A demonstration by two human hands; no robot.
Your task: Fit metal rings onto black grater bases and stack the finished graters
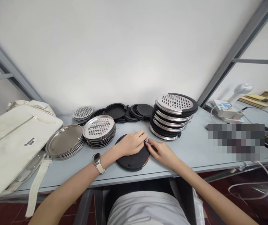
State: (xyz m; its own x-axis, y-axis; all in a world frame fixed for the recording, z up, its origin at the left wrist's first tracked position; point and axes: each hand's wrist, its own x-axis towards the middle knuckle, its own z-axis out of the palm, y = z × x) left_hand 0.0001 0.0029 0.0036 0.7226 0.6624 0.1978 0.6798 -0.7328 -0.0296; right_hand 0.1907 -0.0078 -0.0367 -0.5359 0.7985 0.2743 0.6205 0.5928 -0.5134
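Note:
A black round plastic base (134, 161) lies flat near the table's front edge, with a thin red and yellowish strip at its lower right rim. Across its top rests my left hand (134, 143), fingers bent together and pressed at the disc's upper right edge. My right hand (160, 151) meets it there, thumb and forefinger pinched at the rim. Something small and shiny shows between the fingertips, too small to name. To the left stand a stack of perforated metal grater discs (101, 127) and a stack of plain metal discs (65, 140).
A tall stack of grater discs with black rims (174, 104) stands behind my right hand. Black round parts (116, 111) and small grater discs (83, 113) line the wall. A cream backpack (19, 140) sits left; a white scanner (242, 89) and cables are right.

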